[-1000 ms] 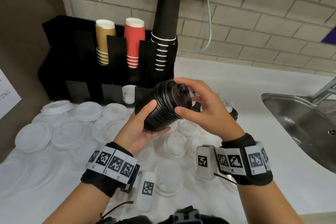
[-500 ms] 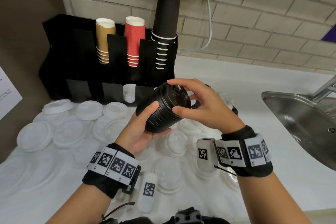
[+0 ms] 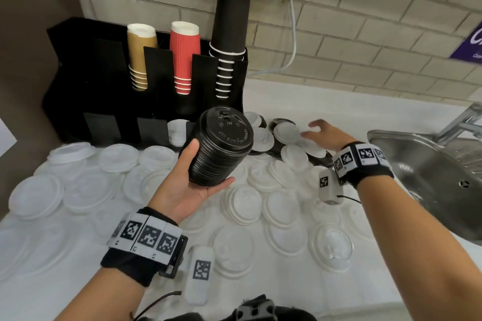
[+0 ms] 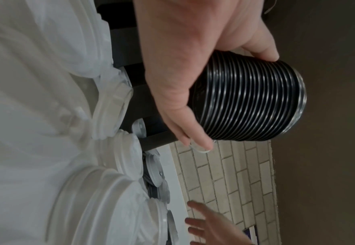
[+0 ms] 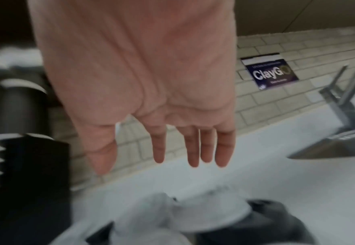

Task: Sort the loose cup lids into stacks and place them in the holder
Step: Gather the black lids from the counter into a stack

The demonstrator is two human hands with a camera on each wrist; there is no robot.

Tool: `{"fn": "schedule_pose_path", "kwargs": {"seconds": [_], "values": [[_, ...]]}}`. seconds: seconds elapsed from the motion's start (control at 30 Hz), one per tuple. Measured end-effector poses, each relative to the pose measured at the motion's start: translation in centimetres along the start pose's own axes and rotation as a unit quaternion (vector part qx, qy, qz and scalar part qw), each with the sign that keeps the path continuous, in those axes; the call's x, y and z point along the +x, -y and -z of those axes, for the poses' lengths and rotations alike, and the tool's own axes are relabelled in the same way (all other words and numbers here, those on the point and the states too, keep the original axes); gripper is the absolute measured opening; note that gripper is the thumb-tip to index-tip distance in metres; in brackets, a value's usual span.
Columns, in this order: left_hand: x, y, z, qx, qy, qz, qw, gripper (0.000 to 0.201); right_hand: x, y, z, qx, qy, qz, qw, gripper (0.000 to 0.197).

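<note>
While left hand grips one black lid stack, right hand spreads, seemingly empty.

The left hand is gripping a tilted stack of black lids in front of the holder. The right hand is hovering, fingers spread, over loose white lids beside the sink.
</note>
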State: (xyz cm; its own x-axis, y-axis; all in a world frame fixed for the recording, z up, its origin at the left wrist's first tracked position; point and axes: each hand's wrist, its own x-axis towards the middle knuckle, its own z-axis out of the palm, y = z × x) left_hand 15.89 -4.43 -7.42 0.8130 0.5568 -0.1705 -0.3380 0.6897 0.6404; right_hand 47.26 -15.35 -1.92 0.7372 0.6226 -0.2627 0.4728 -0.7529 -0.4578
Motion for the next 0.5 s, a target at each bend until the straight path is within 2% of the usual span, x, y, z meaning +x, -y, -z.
{"fn": "schedule_pose_path", "kwargs": {"seconds": [0.13, 0.27, 0.37, 0.43, 0.5], "values": [[-0.1, -0.4, 0.1, 0.002, -0.013, -0.009, 1.0, 0.068, 2.5, -2.0, -1.1, -0.061, -0.036, -0.044, 0.996, 0.062], [-0.1, -0.7, 0.0, 0.006, -0.015, -0.018, 1.0, 0.069, 3.1, -2.3, -2.1, -0.133, 0.001, -0.048, 0.99, 0.067], [-0.1, -0.7, 0.1, 0.001, -0.018, -0.024, 1.0, 0.069, 3.0, -2.3, -0.7, -0.13, 0.005, -0.039, 0.991, 0.066], [-0.1, -0.7, 0.2, 0.002, -0.018, -0.024, 1.0, 0.07, 2.6, -2.1, 1.0, -0.104, 0.051, -0.017, 0.993, 0.065], [0.0, -0.6, 0.1, 0.005, -0.017, -0.022, 1.0, 0.07, 1.9, -1.8, 2.4, -0.102, 0.136, -0.001, 0.985, 0.067]]}}
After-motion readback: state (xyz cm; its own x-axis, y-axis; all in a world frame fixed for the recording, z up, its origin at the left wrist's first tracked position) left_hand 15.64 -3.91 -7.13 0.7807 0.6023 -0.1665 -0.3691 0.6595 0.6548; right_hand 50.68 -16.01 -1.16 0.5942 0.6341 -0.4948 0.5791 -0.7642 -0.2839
